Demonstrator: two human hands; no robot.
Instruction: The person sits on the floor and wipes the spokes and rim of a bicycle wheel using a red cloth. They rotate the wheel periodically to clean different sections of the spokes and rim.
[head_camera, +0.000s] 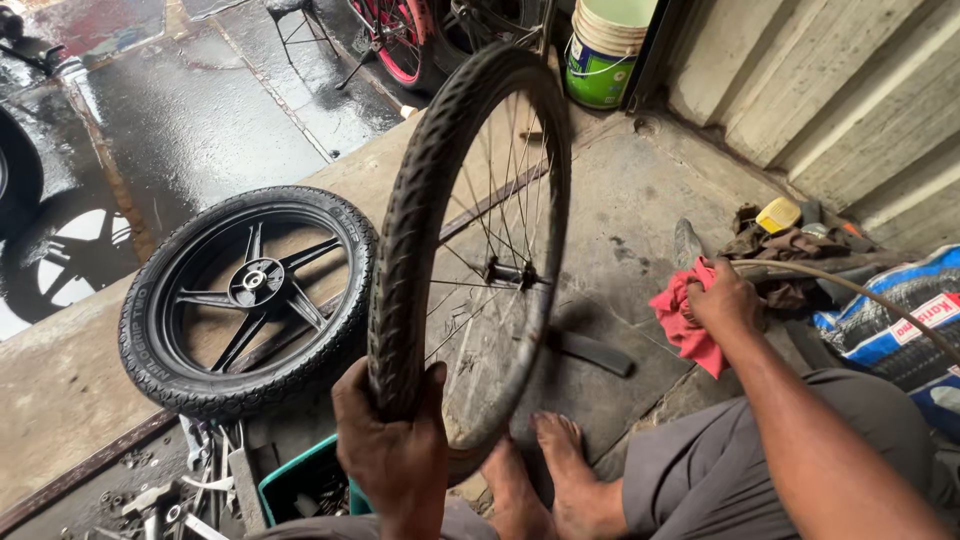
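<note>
My left hand (392, 450) grips the tyre of a spoked bicycle wheel (470, 250) at its lower rim and holds it upright in front of me. My right hand (722, 300) is off to the right, closed on a red cloth (682, 322) that rests on the concrete floor. A thin tan hose (860, 290) runs past that hand toward the right. My bare feet (545, 480) sit on the floor just below the wheel.
A black motorcycle wheel (245, 295) with cast spokes lies flat on the left. A teal tray (305, 485) and scattered tools (170, 495) lie at the bottom left. A bucket (605, 50) stands at the back, rags (785, 245) and a printed sack (900, 320) at right.
</note>
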